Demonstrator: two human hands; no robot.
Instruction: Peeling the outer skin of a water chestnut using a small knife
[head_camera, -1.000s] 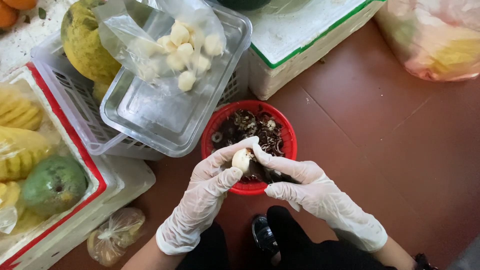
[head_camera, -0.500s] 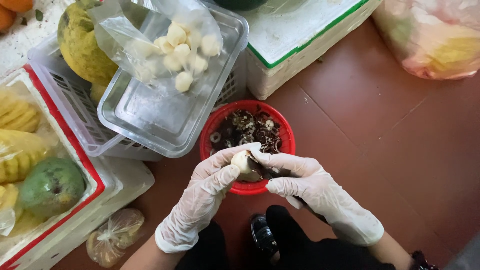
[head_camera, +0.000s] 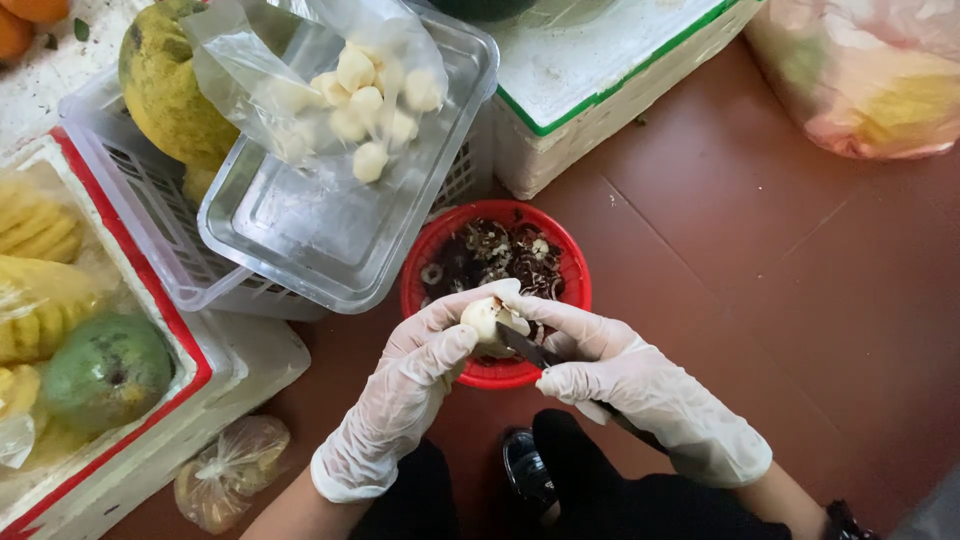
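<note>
Pale peeled tuber (head_camera: 484, 318) pinched in left hand (head_camera: 420, 385); knife (head_camera: 528, 347) gripped in right hand (head_camera: 625, 385), blade angled against tuber, red basket (head_camera: 418, 262) directly beneath.

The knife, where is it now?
Head view, lower centre: the knife is in the right hand, blade against the pale peeled piece held by the left hand, over the red basket.

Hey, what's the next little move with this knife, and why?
Probably turn the pale peeled piece slightly in the left hand and trim again: the knife in the right hand rests against it, over the red basket holding dark peelings.
</note>
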